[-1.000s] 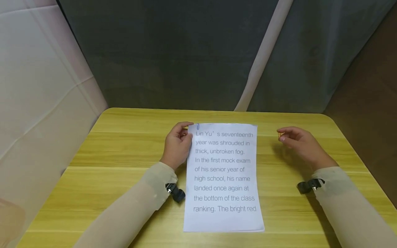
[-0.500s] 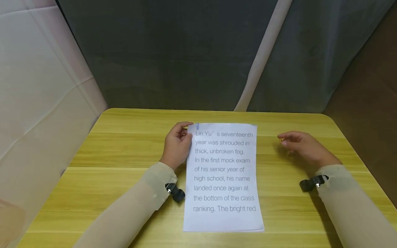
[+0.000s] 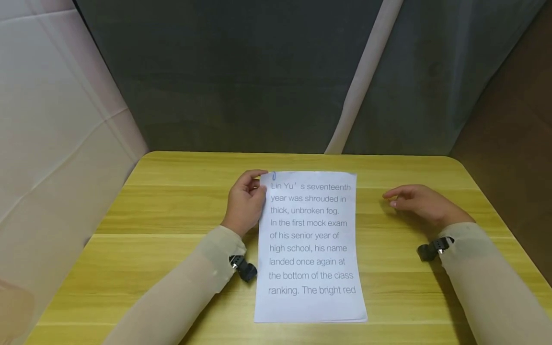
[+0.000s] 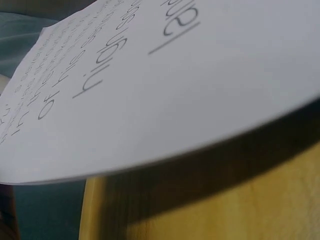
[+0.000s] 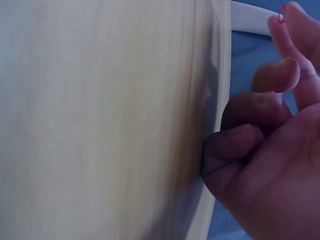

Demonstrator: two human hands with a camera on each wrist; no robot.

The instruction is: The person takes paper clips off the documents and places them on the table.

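A printed sheet of paper (image 3: 311, 247) lies lengthwise near the middle of the yellow wooden table (image 3: 172, 211), its top edge toward the far edge and its bottom edge close to the near edge. A small blue paper clip (image 3: 273, 176) sits on the sheet's top left corner. The left hand (image 3: 247, 202) rests at that corner, fingers curled over the sheet's left edge and thumb against the paper, pinching it just below the clip. In the left wrist view the sheet (image 4: 165, 95) bows up off the table (image 4: 240, 205), with a dark shadow beneath its raised edge.

The right hand (image 3: 420, 203) hovers low over the table's right half, well apart from the sheet, palm down with its fingers loosely bent and the tips pointing toward the paper. In the right wrist view its fingers (image 5: 250, 145) are curled in toward the palm; whether they pinch anything small cannot be told. Both forearms wear pale beige sleeves (image 3: 189, 287). A dark grey curtain (image 3: 241, 76) hangs behind the table's far edge
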